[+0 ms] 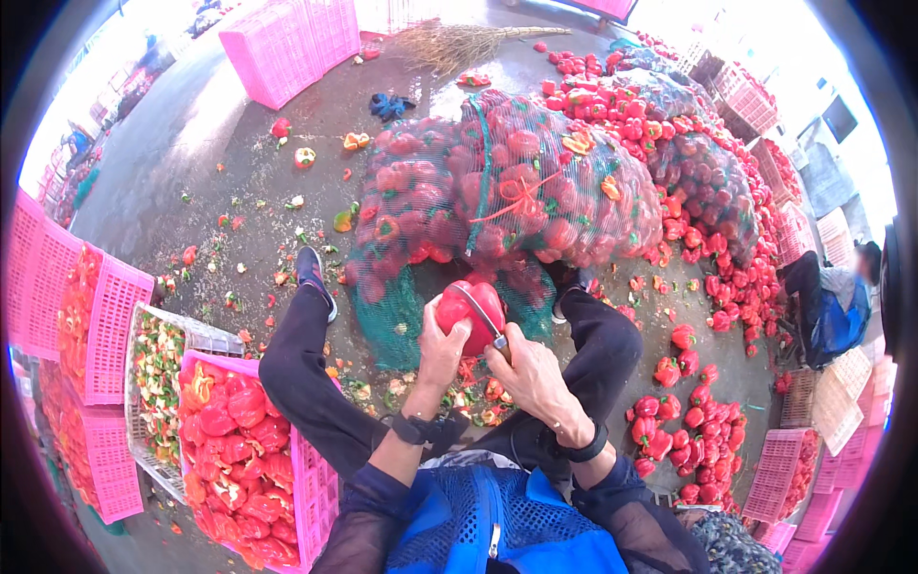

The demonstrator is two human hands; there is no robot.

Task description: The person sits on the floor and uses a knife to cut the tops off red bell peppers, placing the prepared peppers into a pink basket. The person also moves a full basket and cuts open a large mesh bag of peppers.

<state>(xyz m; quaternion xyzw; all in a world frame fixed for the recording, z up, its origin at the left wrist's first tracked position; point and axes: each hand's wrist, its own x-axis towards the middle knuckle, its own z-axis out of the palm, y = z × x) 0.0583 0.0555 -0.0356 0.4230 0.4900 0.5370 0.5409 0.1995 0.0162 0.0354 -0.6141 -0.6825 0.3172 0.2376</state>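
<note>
A red bell pepper is held up between the knees in my left hand, its thumb pressed on the near side. My right hand grips the handle of a knife, whose blade lies across the pepper. Beyond the hands stand full green mesh sacks of red peppers, one tied with a red string. At my left a pink plastic crate is heaped with opened red peppers.
Beside it a white crate holds green and pale scraps. Loose peppers lie on the floor at right, near a seated person. A twig broom and stacked pink crates lie farther off.
</note>
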